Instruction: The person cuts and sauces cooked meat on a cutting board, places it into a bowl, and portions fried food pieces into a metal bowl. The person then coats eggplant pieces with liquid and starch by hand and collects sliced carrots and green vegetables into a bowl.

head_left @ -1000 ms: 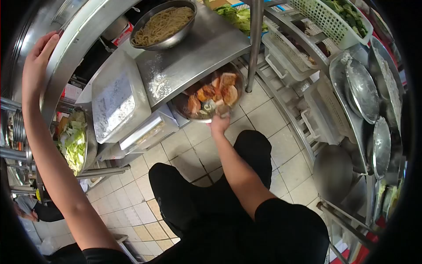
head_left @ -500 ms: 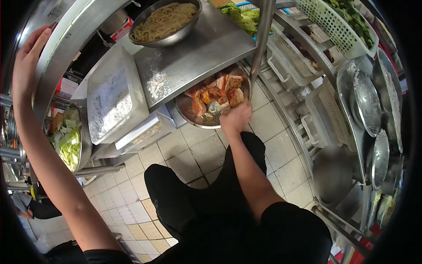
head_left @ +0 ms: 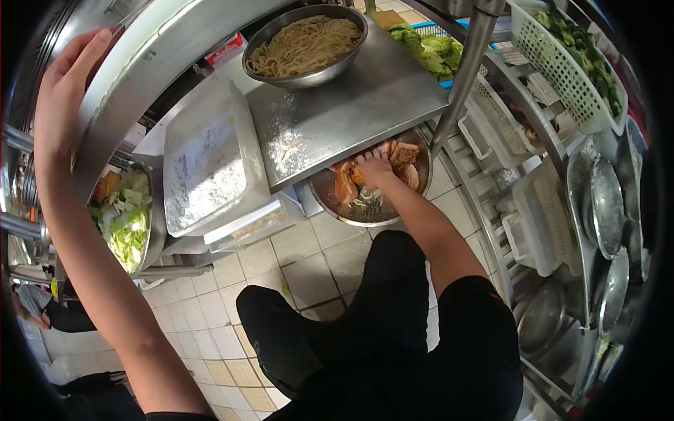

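My right hand (head_left: 375, 170) reaches into a round metal bowl (head_left: 343, 219) that sits low, partly beneath a steel shelf. Its fingers are spread over chunks of reddish, sauce-coated meat (head_left: 345, 188), touching them. Some pale shreds lie in the bowl near the meat, too small to name. The bowl's far side is hidden under the shelf edge. My left hand (head_left: 67, 88) is up at the far left, against the edge of a higher steel counter (head_left: 116, 95). The fingers there look stretched out, with no object seen in them.
On the steel shelf (head_left: 330, 130) stand a bowl of noodles (head_left: 305, 78) and a flour-dusted plastic tub (head_left: 210, 214). Cut cabbage (head_left: 126, 217) fills a bowl at left. Rack shelves with a greens basket (head_left: 562, 77) and metal pans (head_left: 607, 203) line the right. Another person is at far left.
My right hand has gone from the bowl's near right rim inward onto the meat, its fingers now spread. My left hand stays at the counter edge. The view has shifted slightly.
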Motion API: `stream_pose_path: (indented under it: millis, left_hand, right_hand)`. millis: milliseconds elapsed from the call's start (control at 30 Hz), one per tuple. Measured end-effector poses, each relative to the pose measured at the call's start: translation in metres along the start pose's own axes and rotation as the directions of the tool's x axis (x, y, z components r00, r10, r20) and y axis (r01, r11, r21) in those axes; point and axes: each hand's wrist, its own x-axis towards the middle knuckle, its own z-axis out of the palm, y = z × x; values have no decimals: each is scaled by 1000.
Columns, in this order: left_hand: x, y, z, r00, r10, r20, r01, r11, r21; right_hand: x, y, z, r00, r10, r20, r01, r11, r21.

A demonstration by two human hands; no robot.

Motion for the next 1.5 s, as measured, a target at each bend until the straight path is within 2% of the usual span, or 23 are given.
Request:
stream_pose_path:
  millis: [67,167,200,300,333,433,467,500,533,567,600,667,767,800,900,933,1033,1167,1200,1300,1400,1500]
  left_hand:
    - [-2,3,3,1000,-2,-20,2,1000,-8]
    - [-2,1,3,1000,4,-28,-4,1000,-14]
    - [-1,-1,2,1000,9,-29,-10,1000,-20]
    - [5,-7,0,999,25,-22,-26,998,-55]
    - [5,-7,1,999,22,-27,-23,998,-53]
    - [6,-6,1,999,31,-39,-33,999,-35]
    - [7,-7,1,998,37,-42,-38,999,-26]
    - [6,-8,0,998,41,-46,-41,999,-15]
    - [6,-8,0,998,36,-43,-35,999,22]
    - [5,-4,0,999,30,-39,-28,998,60]
    - [3,-2,-1,999,24,-34,-21,995,101]
    - [5,-6,-1,1000,9,-28,-9,1000,7]
    - [4,-8,-1,1000,6,-6,-7,995,-98]
    - [5,-8,0,1000,15,-4,-15,994,-106]
    - [6,-10,-1,999,32,-9,-33,995,-93]
    - [6,-11,-3,999,32,-7,-32,995,-90]
    - [4,-8,0,1000,14,0,-14,994,-104]
    - [1,-6,-1,999,33,-12,-34,999,-36]
    - [2,-5,-1,999,31,-11,-31,999,-30]
    - [1,-3,0,1000,22,-21,-22,1000,-6]
    - [4,-3,-1,999,40,-19,-40,999,23]
    - [1,-4,3,997,65,-34,-65,998,1]
  right_hand:
    - [5,21,14,969,-147,-199,162,985,60]
    - [-28,12,12,880,-101,-463,118,993,8]
    - [-47,3,12,788,-50,-614,106,993,56]
    - [-98,-14,-30,944,207,-258,-60,873,483]
    - [-96,-12,-12,913,284,-293,-110,863,494]
    - [-85,15,-1,989,138,47,-141,826,545]
    - [-64,36,24,991,123,-59,-46,710,703]
    - [-56,54,22,998,66,4,-54,785,617]
    - [-57,59,3,1000,-11,-19,18,925,380]
    - [-62,61,-15,995,-93,-21,94,989,114]
    - [-54,60,-7,984,-166,-66,165,986,-25]
    - [-33,59,20,939,-322,-122,273,912,-307]
    - [-11,29,21,935,-349,-60,285,841,-460]
    - [-2,21,26,953,-304,-3,259,818,-514]
    - [16,9,35,955,-284,85,280,771,-572]
    - [20,-1,35,967,-200,157,254,778,-574]
    - [9,-6,31,979,-131,159,205,681,-703]
    - [25,22,43,955,-148,259,293,630,-720]
    - [9,24,18,925,-180,336,368,644,-670]
    - [26,42,32,932,-283,226,362,730,-580]
    - [9,46,11,932,-290,218,344,897,-278]
    - [9,44,25,947,-294,131,320,896,-308]
